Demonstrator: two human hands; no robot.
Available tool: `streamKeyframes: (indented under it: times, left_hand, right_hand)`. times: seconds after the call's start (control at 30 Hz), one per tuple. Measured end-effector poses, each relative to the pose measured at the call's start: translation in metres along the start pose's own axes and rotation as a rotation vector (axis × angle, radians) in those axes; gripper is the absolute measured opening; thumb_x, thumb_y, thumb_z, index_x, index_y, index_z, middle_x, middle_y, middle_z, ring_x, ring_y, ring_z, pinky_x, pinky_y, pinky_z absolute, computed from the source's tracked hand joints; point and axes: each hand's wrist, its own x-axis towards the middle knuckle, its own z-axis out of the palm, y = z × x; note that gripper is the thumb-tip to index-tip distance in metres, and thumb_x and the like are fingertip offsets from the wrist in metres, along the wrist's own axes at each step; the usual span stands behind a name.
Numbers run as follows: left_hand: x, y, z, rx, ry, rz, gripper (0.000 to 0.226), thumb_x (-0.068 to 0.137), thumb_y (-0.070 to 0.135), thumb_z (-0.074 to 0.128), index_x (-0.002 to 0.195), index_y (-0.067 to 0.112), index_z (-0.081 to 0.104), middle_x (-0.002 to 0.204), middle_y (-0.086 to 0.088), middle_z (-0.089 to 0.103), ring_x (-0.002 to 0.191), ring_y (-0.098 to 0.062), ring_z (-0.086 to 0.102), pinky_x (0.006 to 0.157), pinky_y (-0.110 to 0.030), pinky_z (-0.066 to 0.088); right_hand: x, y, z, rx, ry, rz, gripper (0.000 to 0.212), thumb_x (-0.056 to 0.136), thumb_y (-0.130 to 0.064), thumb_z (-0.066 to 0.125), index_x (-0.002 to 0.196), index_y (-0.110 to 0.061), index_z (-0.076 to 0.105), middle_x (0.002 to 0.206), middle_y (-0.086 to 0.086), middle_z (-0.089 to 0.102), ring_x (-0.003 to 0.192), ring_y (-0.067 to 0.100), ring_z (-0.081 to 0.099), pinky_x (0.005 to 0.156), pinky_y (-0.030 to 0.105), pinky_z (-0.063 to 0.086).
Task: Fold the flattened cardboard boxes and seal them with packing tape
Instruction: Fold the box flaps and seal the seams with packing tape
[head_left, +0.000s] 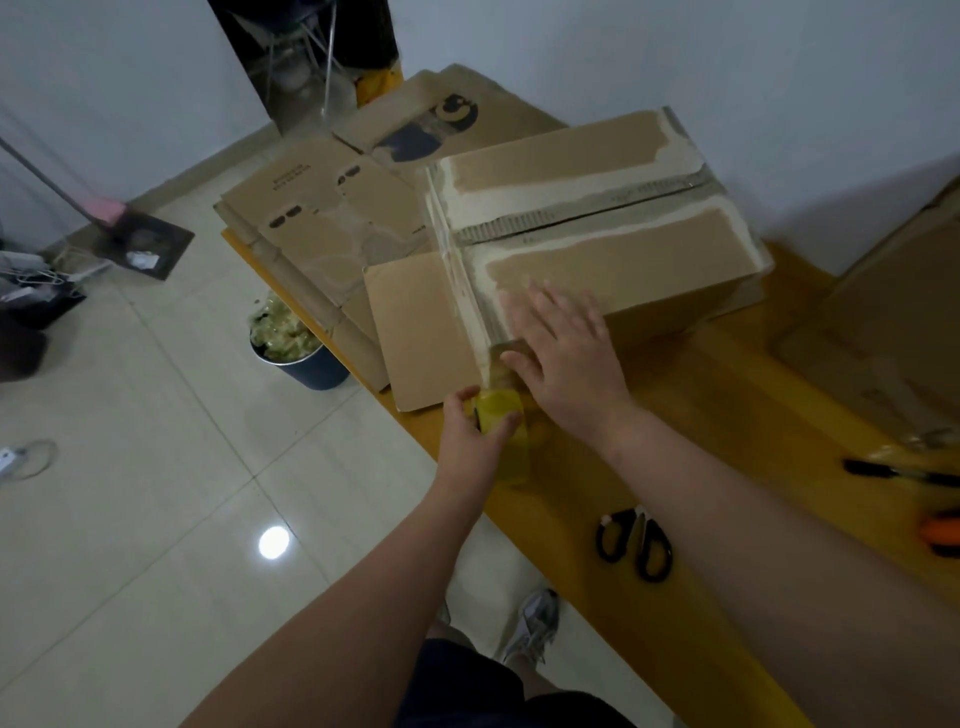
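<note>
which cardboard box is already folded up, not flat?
The box under the right hand: it stands erect with top flaps closed; the other boxes behind it lie flat.

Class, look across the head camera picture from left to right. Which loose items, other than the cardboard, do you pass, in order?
dustpan → bin → tape roll → scissors → orange handle
</note>
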Motion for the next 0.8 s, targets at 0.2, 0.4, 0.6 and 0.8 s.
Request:
streamKeyframes:
  times: [0.2,0.4,0.6,0.8]
  left_hand:
    - [-0.010,-0.007,0.004,-0.127,-0.038,-0.013,0.053,0.093,0.018,0.061,0.138,0.022,0.034,0.120,-0.005,0.059,0.090,-0.008,0.061,0.054,-0.012,0.049]
    - [-0.008,-0.011,0.011,-0.089,0.015,0.019,0.053,0.093,0.019,0.061,0.139,0.024,0.033,0.117,-0.005,0.061,0.089,-0.010,0.063,0.057,-0.017,0.052]
    - [-0.007,-0.009,0.013,0.087,0.096,0.084,0.049,0.090,0.030,0.064,0.133,0.027,0.041,0.128,-0.006,0.043,0.110,-0.021,0.052,0.093,-0.038,0.050]
    - [-0.007,-0.006,0.014,0.076,0.186,0.043,0.034,0.097,0.035,0.051,0.130,0.026,0.046,0.131,-0.006,0.034,0.106,-0.017,0.043,0.103,-0.042,0.041]
  right_hand:
    - [-0.103,0.008,-0.023,-0.018,-0.706,0.584,0.022,0.098,-0.039,0.049,0.102,-0.017,0.048,0.076,-0.002,0.055,0.069,0.016,0.058,0.063,0.034,0.048]
    - [-0.146,0.024,0.002,-0.082,-0.837,0.715,0.042,0.098,-0.030,0.053,0.133,-0.012,0.038,0.100,0.009,0.062,0.080,0.023,0.061,0.057,0.032,0.046]
    - [-0.149,0.030,0.000,-0.017,-0.616,0.819,0.037,0.093,-0.015,0.060,0.125,-0.013,0.041,0.108,0.011,0.048,0.079,0.019,0.046,0.069,0.032,0.044]
    - [-0.141,0.045,-0.010,0.070,-0.684,0.800,0.050,0.091,-0.036,0.064,0.131,-0.029,0.036,0.120,0.001,0.059,0.107,0.025,0.057,0.094,0.040,0.036]
